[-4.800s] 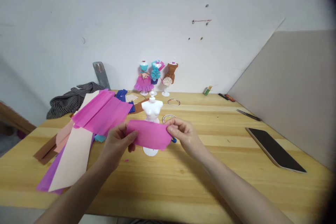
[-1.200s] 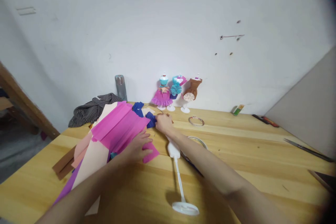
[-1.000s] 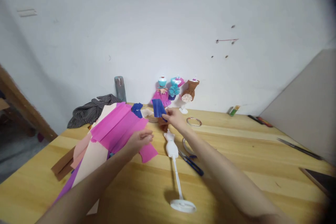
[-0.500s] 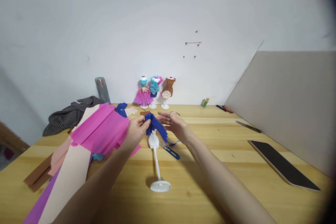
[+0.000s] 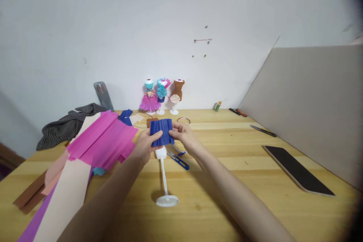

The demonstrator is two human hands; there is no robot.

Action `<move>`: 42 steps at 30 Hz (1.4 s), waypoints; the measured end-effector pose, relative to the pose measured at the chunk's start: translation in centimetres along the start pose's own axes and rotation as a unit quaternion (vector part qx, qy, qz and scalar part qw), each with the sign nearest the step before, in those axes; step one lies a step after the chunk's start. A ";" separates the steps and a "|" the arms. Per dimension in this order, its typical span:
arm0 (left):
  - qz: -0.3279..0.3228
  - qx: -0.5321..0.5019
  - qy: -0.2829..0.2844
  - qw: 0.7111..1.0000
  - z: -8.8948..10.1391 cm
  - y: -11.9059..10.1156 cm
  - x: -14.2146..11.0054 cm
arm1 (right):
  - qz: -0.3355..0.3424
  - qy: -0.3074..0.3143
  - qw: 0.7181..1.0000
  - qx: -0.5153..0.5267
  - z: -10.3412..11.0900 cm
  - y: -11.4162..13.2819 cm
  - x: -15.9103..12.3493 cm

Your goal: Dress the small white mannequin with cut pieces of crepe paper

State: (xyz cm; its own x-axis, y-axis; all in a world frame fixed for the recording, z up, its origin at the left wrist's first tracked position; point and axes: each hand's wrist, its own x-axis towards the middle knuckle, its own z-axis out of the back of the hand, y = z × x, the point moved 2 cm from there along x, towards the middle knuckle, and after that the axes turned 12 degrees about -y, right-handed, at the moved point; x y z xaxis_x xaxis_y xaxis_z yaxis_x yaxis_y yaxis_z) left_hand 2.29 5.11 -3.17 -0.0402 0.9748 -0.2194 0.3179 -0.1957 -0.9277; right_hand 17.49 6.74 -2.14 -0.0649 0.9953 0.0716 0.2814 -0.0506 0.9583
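Observation:
Both hands hold a pleated piece of blue crepe paper (image 5: 161,131) stretched flat in front of a small white mannequin on a stand (image 5: 164,176). My left hand (image 5: 144,146) pinches its left edge and my right hand (image 5: 181,135) pinches its right edge. The paper hides the mannequin's torso; only its waist, pole and round base show. Blue-handled scissors (image 5: 178,159) lie on the wooden table (image 5: 227,181) just right of the stand, under my right wrist.
Sheets of pink, peach and brown paper (image 5: 99,141) spread across the left. Three dressed mannequins (image 5: 161,94) stand by the wall, with a grey flask (image 5: 102,95) and a striped cloth (image 5: 68,124). A tape ring (image 5: 183,120) lies nearby, and a tablet (image 5: 297,170) and a knife (image 5: 262,131) on the right.
The pink piece held earlier was put down. My right hand picked blue paper from the back of the table, and both hands have now spread it open against the white mannequin.

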 end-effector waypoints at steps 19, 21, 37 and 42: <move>0.018 -0.071 -0.101 0.992 1.9 -0.7 1.5 | 0.009 -0.133 0.990 0.037 1.0 0.0 0.5; 0.011 -0.064 -0.093 0.994 1.9 -0.6 1.6 | 0.010 -0.143 0.989 0.035 1.1 -0.2 0.7; 0.043 -0.090 -0.135 0.986 4.2 -2.0 3.3 | -0.007 -0.225 0.972 0.062 4.0 -1.2 2.4; 0.055 -0.086 -0.136 0.985 4.4 -2.7 3.1 | -0.019 -0.246 0.965 0.085 4.6 -1.1 2.8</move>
State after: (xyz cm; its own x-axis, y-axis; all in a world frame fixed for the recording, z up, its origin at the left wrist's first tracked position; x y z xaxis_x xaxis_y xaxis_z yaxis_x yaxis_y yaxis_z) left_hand -2.88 8.21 -2.68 -0.2417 0.8791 -0.4107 0.4888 -0.2553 -0.8342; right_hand 21.42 9.93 -4.27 0.3732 0.9166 -0.1437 0.4437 -0.0403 0.8953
